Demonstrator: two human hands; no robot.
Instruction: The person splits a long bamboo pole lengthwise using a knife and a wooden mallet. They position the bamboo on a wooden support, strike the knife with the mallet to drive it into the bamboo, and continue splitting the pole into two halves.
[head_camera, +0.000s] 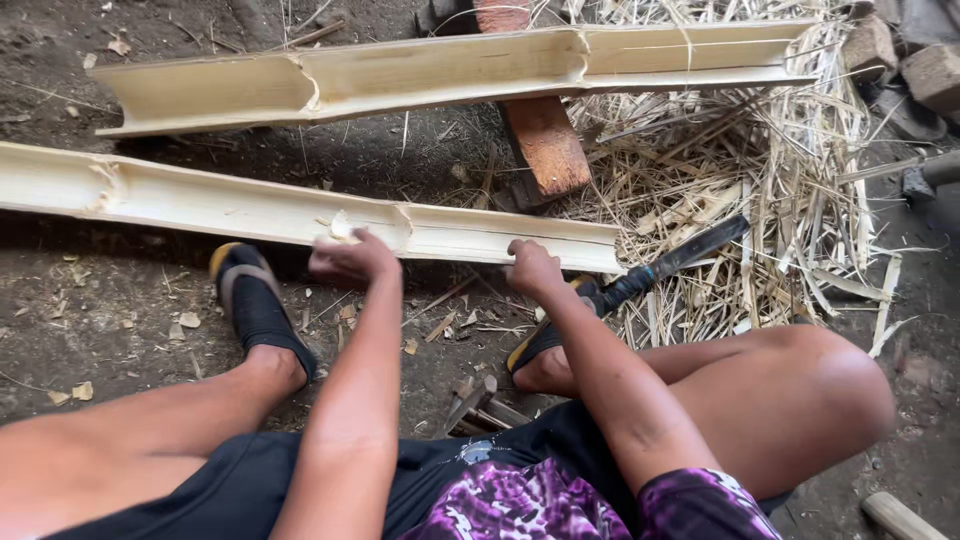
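gripping split bamboo, fingers curled

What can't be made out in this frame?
Head view only:
- Left hand: motion-blurred, so its hold on the near split bamboo is unclear.
- Right hand: knuckles face the camera; grip on the bamboo's edge is hidden.
- Machete: handle end hidden behind the right wrist.
- Bamboo's left end: cut off by the frame edge.

dirt floor carries two split bamboo halves, straw pile, machete, wood chips.
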